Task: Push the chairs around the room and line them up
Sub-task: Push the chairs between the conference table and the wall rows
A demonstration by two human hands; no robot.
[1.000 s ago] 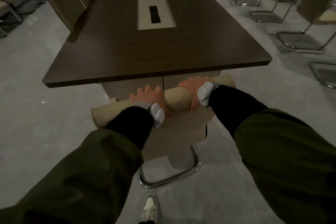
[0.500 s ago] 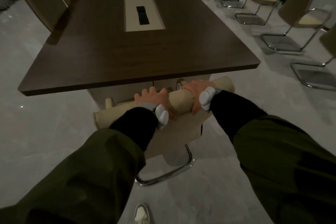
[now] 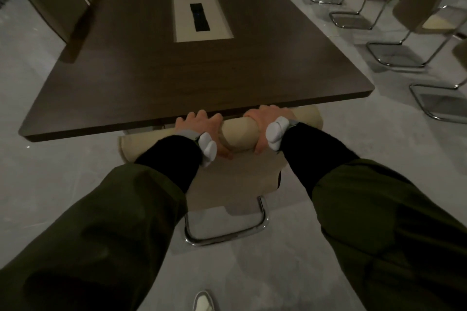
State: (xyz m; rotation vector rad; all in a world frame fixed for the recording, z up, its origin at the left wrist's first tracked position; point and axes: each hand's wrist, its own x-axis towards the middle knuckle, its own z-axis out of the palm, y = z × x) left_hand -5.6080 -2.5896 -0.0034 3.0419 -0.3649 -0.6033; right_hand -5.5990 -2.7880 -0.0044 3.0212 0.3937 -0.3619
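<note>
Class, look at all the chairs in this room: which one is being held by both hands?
The beige chair at the table's near end: the left hand and right hand grip its rolled top. The others stand untouched along the sides.

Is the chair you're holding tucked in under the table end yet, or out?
Tucked in: the chair's top roll meets the table edge, its seat hidden beneath. Its chrome base remains outside.

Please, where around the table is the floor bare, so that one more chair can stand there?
Bare floor lies left of the held chair, beside the table end. Another patch lies right of it, before the row of chairs. Under the table end it is crowded: both hands almost meet the edge.
</note>
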